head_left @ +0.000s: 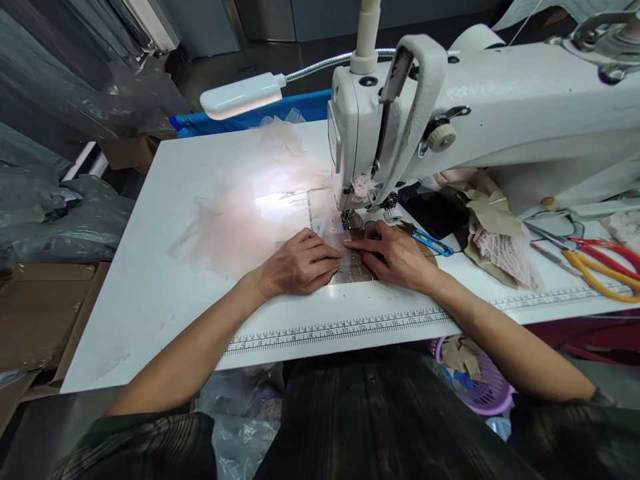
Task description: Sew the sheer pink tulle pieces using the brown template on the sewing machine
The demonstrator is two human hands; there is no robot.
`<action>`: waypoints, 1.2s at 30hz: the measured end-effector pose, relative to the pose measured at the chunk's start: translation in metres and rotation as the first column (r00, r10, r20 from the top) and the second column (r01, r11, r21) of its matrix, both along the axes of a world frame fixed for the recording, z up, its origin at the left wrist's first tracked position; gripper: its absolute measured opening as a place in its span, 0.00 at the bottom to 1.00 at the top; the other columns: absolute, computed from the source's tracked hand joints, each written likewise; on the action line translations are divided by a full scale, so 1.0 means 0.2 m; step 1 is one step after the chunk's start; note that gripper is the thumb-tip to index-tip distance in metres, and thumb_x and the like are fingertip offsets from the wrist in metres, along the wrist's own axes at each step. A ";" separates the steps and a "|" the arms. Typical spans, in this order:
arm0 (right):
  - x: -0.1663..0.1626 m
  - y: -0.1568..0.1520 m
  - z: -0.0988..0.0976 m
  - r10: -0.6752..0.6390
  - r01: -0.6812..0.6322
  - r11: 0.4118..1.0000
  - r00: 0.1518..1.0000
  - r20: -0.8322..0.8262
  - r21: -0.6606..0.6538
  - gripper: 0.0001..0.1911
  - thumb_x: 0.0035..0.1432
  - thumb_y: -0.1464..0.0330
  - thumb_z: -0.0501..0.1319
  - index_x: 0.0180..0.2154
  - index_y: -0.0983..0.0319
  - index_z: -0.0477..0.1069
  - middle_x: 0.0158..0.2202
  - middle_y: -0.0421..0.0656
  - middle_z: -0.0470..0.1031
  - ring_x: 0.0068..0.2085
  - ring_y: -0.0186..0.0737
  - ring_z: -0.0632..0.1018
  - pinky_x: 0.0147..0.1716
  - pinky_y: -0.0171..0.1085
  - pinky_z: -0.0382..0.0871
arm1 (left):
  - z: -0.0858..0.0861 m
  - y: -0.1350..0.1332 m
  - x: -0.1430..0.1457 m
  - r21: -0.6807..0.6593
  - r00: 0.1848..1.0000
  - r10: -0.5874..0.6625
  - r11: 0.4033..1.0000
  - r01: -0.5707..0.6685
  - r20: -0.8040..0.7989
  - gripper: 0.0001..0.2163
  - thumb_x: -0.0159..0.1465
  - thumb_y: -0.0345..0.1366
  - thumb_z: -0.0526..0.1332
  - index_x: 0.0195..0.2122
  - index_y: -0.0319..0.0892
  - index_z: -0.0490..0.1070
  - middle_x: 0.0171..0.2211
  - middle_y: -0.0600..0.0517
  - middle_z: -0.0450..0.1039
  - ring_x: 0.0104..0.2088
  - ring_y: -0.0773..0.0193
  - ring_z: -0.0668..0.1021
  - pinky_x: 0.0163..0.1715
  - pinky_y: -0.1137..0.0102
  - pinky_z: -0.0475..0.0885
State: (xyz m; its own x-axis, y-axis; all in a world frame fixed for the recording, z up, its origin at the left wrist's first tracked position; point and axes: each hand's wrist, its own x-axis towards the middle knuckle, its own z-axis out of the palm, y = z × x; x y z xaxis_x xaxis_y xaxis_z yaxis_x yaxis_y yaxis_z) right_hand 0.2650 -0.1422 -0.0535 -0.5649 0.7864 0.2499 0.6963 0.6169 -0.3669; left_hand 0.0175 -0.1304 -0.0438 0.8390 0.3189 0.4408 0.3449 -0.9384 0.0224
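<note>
Pale, sheer tulle fabric (pixel 227 230) lies bunched on the white table left of the sewing machine (pixel 353 133). A narrow see-through strip of the fabric (pixel 331 230) runs to the presser foot (pixel 346 217). My left hand (pixel 303 263) is closed, its bent fingers pressed together on the strip's near end. From the other side my right hand (pixel 395 257) holds the same strip, index finger stretched toward the left fingertips and the other fingers curled. Both hands sit just in front of the needle area, over the metal plate (pixel 353 270). My fingers partly hide the cloth's edge.
Blue thread snips (pixel 433 243) and a black phone (pixel 435 210) lie right of my right hand. Beyond are lace scraps (pixel 505 250) and yellow-handled scissors (pixel 595 273). A lamp (pixel 243 97) hangs over the table. A purple basket (pixel 483 387) stands below the edge.
</note>
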 end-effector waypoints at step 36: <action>-0.07 0.02 0.09 -0.058 0.051 0.998 0.918 0.392 0.027 0.22 0.68 0.65 0.52 0.62 0.56 0.66 0.44 0.51 0.73 0.35 0.46 0.75 0.32 0.39 0.66 | 0.06 0.06 0.01 -0.067 0.987 -0.068 0.996 0.059 -0.145 0.12 0.63 0.38 0.56 0.41 0.39 0.76 0.45 0.45 0.77 0.40 0.56 0.76 0.50 0.56 0.68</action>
